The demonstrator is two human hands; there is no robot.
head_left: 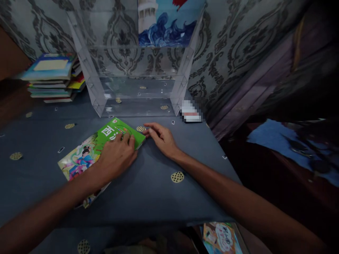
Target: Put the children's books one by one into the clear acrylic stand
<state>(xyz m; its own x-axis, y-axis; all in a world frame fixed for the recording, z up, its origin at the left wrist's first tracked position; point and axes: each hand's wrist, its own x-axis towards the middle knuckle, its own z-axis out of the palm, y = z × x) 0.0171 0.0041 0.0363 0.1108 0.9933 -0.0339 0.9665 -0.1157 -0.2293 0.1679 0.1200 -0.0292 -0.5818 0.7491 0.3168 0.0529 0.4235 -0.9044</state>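
A picture book (79, 160) with a green and illustrated cover lies at a slant on the blue-grey tablecloth. My left hand (118, 151) rests on top of its cover, palm down, fingers laid over the green part and hiding some of the title. To the right, beside the book's right corner, is my right hand (162, 139). Its fingers are apart and point toward that corner; whether the fingertips touch it I cannot tell. Beyond both hands stands a clear acrylic rack (137, 107), with a blue wave-patterned book (169, 30) in its upper tier.
A stack of books (50, 79) stands at the back left. Right of the rack lies a small blurred-out item (191, 112). Below the table's front edge another illustrated book (221, 238) shows. Blue cloth (278, 141) lies off to the right, past the table edge.
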